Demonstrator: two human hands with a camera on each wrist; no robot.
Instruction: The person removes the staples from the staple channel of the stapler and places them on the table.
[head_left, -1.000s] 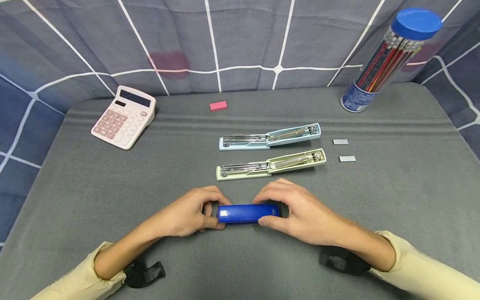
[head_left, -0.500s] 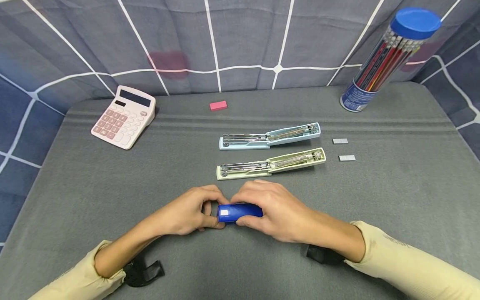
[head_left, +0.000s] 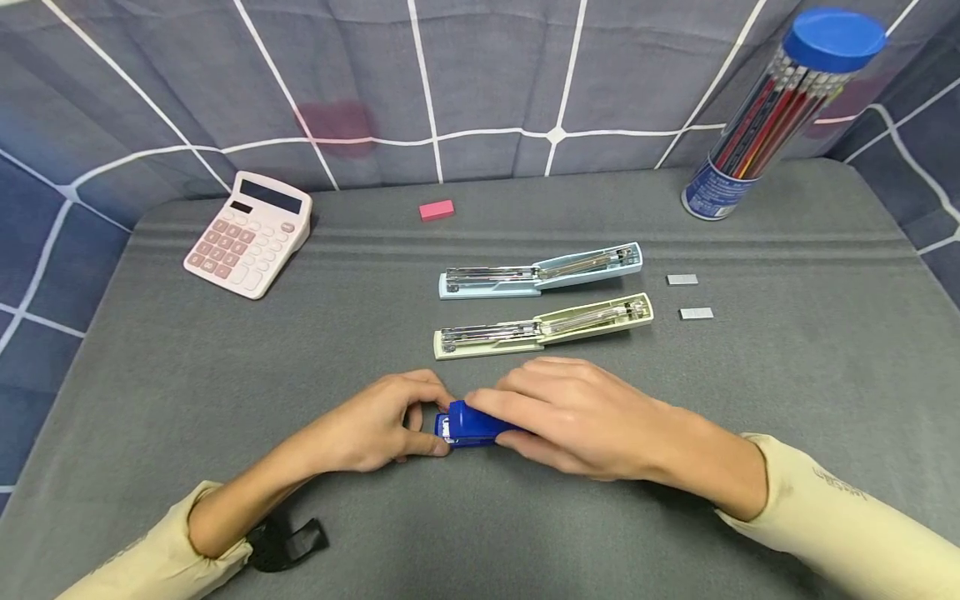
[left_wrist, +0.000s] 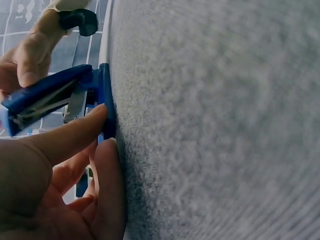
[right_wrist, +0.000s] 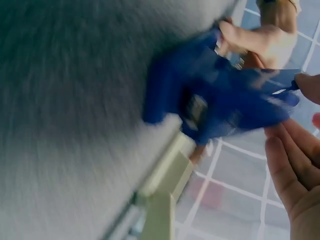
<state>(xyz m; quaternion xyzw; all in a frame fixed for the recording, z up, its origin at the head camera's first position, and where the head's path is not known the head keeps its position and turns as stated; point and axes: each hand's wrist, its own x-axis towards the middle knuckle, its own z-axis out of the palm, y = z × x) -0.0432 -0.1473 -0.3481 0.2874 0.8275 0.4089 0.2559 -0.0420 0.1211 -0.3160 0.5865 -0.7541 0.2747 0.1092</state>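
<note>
A dark blue stapler [head_left: 476, 423] stands on the grey table, its top part lifted away from its base, as the left wrist view shows. My left hand [head_left: 382, 423] pinches the base [left_wrist: 104, 90] at its left end between thumb and fingers. My right hand [head_left: 585, 421] grips the raised top part [left_wrist: 47, 89], covering the stapler's right end in the head view. Blur softens the stapler in the right wrist view. Just beyond lies a pale green stapler [head_left: 491, 335], opened out flat, with a light blue stapler [head_left: 491, 283] laid open behind it.
Two short staple strips [head_left: 682, 280] lie right of the open staplers. Farther back are a pink eraser [head_left: 437, 210], a pink and white calculator [head_left: 247, 236] at left, and a tall tub of pencils [head_left: 772, 121] at right. A checked curtain [head_left: 495, 75] hangs behind the table.
My right hand slid left along the blue stapler, then moved back right while raising its top part, which now stands away from the base. My left hand stayed at the left end.
</note>
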